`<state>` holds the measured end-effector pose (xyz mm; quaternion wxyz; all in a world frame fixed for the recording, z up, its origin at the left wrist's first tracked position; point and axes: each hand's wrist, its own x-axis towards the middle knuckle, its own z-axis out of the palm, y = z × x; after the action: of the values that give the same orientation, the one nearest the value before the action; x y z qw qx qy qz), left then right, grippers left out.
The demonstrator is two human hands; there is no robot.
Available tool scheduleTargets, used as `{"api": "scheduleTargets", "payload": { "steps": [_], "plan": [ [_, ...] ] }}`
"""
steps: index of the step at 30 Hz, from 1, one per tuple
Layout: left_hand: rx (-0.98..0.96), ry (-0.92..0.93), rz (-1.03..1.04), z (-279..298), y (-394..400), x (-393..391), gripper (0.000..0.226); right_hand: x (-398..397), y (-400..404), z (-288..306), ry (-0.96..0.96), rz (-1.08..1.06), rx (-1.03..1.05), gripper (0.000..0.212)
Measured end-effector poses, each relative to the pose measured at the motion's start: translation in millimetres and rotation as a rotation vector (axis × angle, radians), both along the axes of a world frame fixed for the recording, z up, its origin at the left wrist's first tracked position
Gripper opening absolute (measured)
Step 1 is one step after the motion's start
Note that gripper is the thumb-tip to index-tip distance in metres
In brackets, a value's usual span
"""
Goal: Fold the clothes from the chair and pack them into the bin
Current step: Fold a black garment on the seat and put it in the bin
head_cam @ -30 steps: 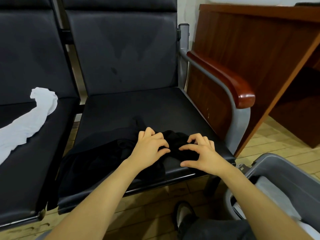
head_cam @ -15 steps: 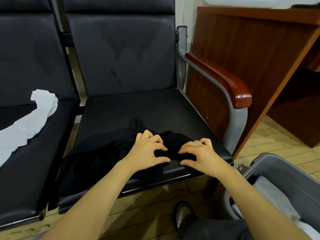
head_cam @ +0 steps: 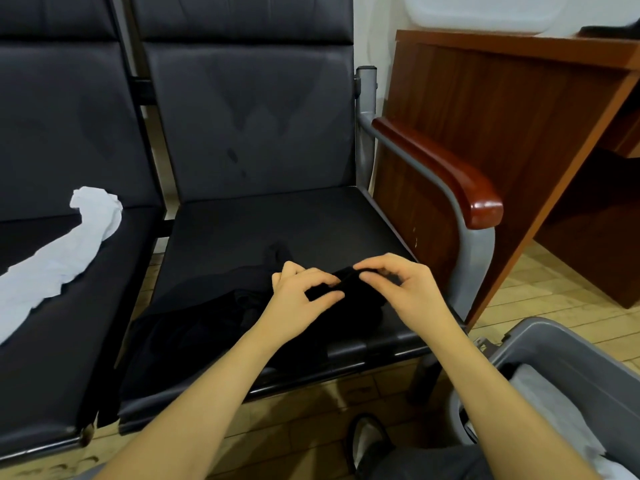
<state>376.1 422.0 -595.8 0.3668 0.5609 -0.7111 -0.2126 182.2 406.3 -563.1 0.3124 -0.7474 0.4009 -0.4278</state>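
Observation:
A black garment (head_cam: pixel 214 323) lies crumpled on the front of the right black chair seat (head_cam: pixel 277 223). My left hand (head_cam: pixel 298 299) pinches one end of its raised edge between thumb and fingers. My right hand (head_cam: pixel 405 289) pinches the same edge just to the right, and the fabric is lifted slightly off the seat between them. A white garment (head_cam: pixel 62 258) lies stretched over the left seat. The grey bin (head_cam: pixel 568 362) stands on the floor at the lower right with pale fabric (head_cam: pixel 550 407) inside.
The chair's red-brown wooden armrest (head_cam: pixel 446 168) on a grey metal frame runs along the right of the seat. A brown wooden desk (head_cam: pixel 502 109) stands right behind it. A dark shoe (head_cam: pixel 367 441) shows on the wooden floor below.
Both hands went from spread over the black garment to pinching its edge and lifting it a little. The view has shifted slightly downward.

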Motion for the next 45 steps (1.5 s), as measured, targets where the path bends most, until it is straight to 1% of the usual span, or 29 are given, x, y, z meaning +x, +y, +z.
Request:
{"api": "scheduleTargets", "payload": {
  "steps": [2,4,6,8,9,12,14,16,18,20,21,25,27,30,33,35,38,40,42,45],
  "plan": [
    [0.014,0.097,0.037,3,-1,0,0.013,0,-1,1,-0.065,-0.002,0.056,0.023],
    [-0.016,0.208,0.063,9,-1,3,0.023,-1,-2,3,-0.123,-0.002,0.086,0.025],
    [-0.064,0.257,0.073,19,1,7,0.028,-3,-1,6,-0.172,0.015,0.120,0.027],
    [-0.090,0.268,0.062,26,4,11,0.026,-4,1,7,-0.212,0.035,0.168,0.026],
    [-0.099,0.253,0.040,28,4,12,0.024,-5,2,8,-0.230,0.047,0.198,0.025],
    [-0.111,0.097,-0.015,27,7,13,0.020,-4,5,9,-0.279,0.093,0.288,0.020],
    [-0.100,0.062,-0.017,26,9,14,0.022,0,5,9,-0.266,0.071,0.294,0.013],
    [-0.077,0.045,-0.019,25,11,18,0.022,4,4,7,-0.204,0.012,0.258,0.012],
    [-0.060,-0.016,-0.017,26,13,26,0.022,8,1,4,-0.082,-0.027,0.229,0.019],
    [-0.073,-0.072,0.019,25,16,39,0.023,12,0,0,0.027,-0.064,0.220,0.021],
    [-0.076,-0.091,0.050,23,18,48,0.025,14,0,-1,0.049,-0.085,0.217,0.019],
    [-0.011,-0.161,0.188,15,29,89,0.027,26,5,-2,0.042,-0.119,0.194,0.013],
    [0.011,-0.187,0.242,7,37,110,0.023,34,9,-3,0.051,-0.097,0.196,0.013],
    [0.017,-0.220,0.325,-1,52,132,0.015,48,14,-6,0.124,-0.078,0.157,0.011],
    [0.043,-0.276,0.353,-7,66,145,0.016,61,16,-8,0.140,-0.088,0.089,0.010],
    [0.047,-0.336,0.372,-12,71,153,0.004,69,17,-9,0.129,-0.089,0.076,0.010],
    [0.091,-0.402,0.392,-18,77,160,0.017,79,18,-9,0.142,-0.099,0.075,0.011],
    [0.128,-0.412,0.391,-20,78,161,0.023,84,19,-9,0.165,-0.091,0.065,0.011],
    [0.112,-0.393,0.387,-21,79,161,0.027,88,20,-11,0.183,-0.081,0.071,0.010],
    [0.093,-0.413,0.354,-20,79,161,0.027,93,19,-14,0.229,-0.074,0.070,0.009]
  ]
}}
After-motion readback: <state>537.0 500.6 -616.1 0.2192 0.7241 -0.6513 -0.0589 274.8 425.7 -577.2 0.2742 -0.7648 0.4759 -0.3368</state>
